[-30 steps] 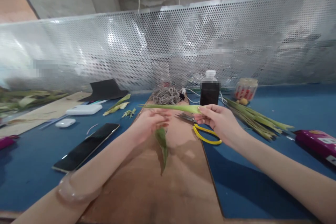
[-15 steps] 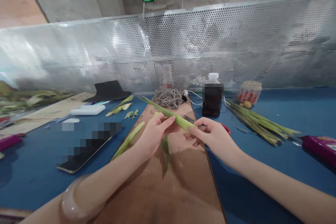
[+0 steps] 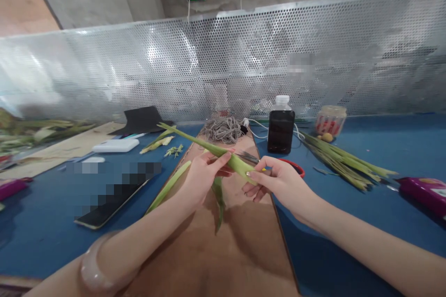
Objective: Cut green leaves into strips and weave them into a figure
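Note:
A long green leaf [image 3: 240,166] is stretched between my two hands above a brown wooden board [image 3: 244,250]. My left hand [image 3: 208,172] pinches it near the middle, thumb on top. At the leaf's wide lower end, the thumb and fingers of my right hand [image 3: 275,177] are closed on it. The narrow tip points up and left. Below my left hand a darker green leaf piece [image 3: 219,204] hangs or lies over the board; I cannot tell which. Red-handled scissors [image 3: 296,167] lie behind my right hand, partly hidden by it.
A light green strip [image 3: 170,185] lies along the board's left edge. Grey cord [image 3: 225,130] is heaped at the far end. A phone [image 3: 281,131] leans on a bottle [image 3: 282,101]. Green stalks [image 3: 344,160] and a jar [image 3: 331,120] are right; a dark flat device [image 3: 118,199] is left.
The leaf has turned so its tip points further left, and its wide end has dipped slightly. More of the scissors shows behind my right hand. Both hands keep their hold.

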`<state>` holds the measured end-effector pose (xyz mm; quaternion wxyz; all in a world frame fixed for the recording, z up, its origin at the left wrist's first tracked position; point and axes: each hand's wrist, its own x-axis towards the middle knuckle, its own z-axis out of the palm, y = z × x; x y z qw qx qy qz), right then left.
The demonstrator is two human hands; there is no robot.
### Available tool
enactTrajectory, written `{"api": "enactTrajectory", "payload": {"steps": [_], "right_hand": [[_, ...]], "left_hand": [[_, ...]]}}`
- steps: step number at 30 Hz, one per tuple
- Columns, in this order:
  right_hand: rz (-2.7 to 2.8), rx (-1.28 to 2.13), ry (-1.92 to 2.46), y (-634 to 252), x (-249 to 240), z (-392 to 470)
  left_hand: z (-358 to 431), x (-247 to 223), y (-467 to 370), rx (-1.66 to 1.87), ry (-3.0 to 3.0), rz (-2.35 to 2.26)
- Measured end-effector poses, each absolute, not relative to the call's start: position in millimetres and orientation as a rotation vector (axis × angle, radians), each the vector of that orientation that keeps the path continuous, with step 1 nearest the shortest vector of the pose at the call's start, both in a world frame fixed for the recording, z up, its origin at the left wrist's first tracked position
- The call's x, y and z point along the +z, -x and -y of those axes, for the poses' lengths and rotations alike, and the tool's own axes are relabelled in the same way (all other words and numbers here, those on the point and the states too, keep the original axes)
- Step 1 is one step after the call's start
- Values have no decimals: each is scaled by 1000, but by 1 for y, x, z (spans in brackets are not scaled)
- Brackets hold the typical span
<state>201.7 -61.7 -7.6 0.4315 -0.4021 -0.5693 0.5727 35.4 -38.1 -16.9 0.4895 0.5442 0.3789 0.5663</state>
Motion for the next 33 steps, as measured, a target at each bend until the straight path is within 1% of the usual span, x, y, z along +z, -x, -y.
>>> {"api": "enactTrajectory", "payload": {"steps": [6, 10, 15, 19, 33], "right_hand": [[1359, 1544, 1007, -202, -11, 59], [1436, 1668, 955, -203, -13, 58], [1571, 1702, 990, -202, -14, 61], [1604, 1747, 994, -202, -17, 60], [1555, 1686, 1135, -202, -16, 60]], "left_hand": [[41, -14, -37, 1340, -1341, -1001], [42, -13, -38, 1294, -1385, -1036], [47, -13, -39, 1170, -1476, -986], [49, -13, -41, 1157, -1518, -1017], [47, -15, -39, 999, -1646, -1021]]}}
